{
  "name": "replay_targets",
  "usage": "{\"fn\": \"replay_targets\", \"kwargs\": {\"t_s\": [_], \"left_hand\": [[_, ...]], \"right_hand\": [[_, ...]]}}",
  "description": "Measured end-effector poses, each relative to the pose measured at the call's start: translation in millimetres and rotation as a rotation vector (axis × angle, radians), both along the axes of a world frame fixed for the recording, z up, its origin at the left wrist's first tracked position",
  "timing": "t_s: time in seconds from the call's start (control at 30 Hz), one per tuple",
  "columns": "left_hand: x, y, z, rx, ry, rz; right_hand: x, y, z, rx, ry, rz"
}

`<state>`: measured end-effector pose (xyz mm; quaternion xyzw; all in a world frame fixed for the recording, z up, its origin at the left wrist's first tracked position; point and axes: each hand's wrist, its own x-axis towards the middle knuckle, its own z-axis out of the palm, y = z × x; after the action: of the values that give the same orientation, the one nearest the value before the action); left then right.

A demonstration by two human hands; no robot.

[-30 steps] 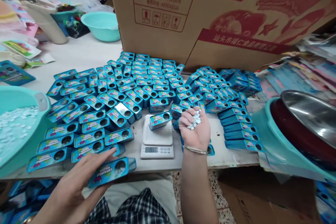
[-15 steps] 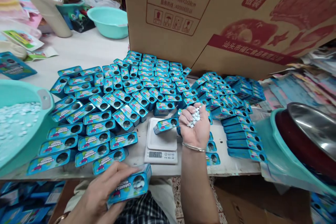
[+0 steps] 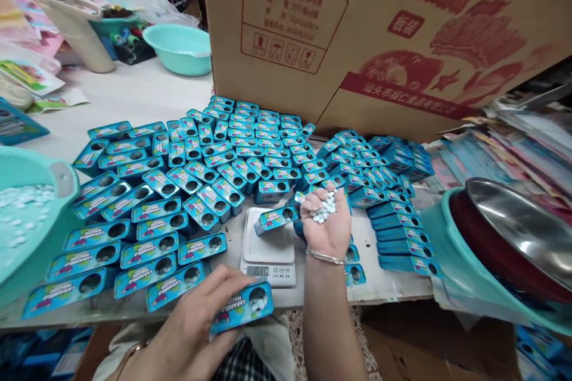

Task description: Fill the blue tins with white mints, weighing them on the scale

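My left hand (image 3: pixel 203 318) grips a small blue candy box (image 3: pixel 243 308) by its sides, just off the table's front edge; pale candies show through its round window. Palm up, my right hand (image 3: pixel 328 220) has its fingers curled around a heap of pale blue candies (image 3: pixel 325 207). Between the hands stands a white digital scale (image 3: pixel 268 253) with a lit display. Another blue candy box (image 3: pixel 277 219) rests tilted on the scale's plate. Rows of similar boxes (image 3: pixel 210 199) cover the table beyond and to the left. Some boxes behind my right hand are partly hidden.
A turquoise basin (image 3: pixel 67 187) with loose candies stands at the left. At the right, a steel bowl (image 3: pixel 527 232) sits in nested basins. A large cardboard carton (image 3: pixel 277 89) blocks the back, with another turquoise basin (image 3: pixel 179 50) beside it. Boxes also lie below the table.
My left hand has moved a little right with its candy box, toward the scale. My right hand still holds the candies, in nearly the same place. The whole view has shifted slightly.
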<state>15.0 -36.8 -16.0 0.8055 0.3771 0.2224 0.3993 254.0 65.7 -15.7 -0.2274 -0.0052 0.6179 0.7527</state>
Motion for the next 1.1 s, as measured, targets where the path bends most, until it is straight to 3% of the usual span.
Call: {"fn": "replay_targets", "kwargs": {"t_s": [0.2,0.43,0.63,0.77,0.87,0.97,1.03,1.1], "left_hand": [[25.7,18.5,4.9,-0.105,-0.087,-0.005],[41.6,15.5,-3.0,-0.146,-0.14,-0.016],[66.4,13.0,-3.7,-0.087,-0.138,-0.068],[90.9,16.8,11.3,-0.012,-0.164,-0.132],[118.4,27.0,33.9,0.083,-0.242,-0.139],[163.3,49.1,53.4,0.218,-0.269,-0.209],[202.5,69.2,55.8,0.301,-0.176,-0.296],[244.4,89.5,47.4,0.386,-0.02,-0.378]], "right_hand": [[2.7,0.7,4.8,0.045,0.075,0.055],[20.7,-35.0,1.7,-0.023,0.223,-0.002],[60.0,-69.9,18.7,0.108,0.212,-0.095],[90.6,-94.6,25.6,0.162,0.187,-0.225],[111.1,-113.5,21.8,0.189,0.195,-0.293],[129.9,-131.3,16.7,0.221,0.181,-0.35],[140.4,-141.4,14.6,0.229,0.161,-0.391],[148.3,-149.0,13.1,0.224,0.137,-0.426]]}}
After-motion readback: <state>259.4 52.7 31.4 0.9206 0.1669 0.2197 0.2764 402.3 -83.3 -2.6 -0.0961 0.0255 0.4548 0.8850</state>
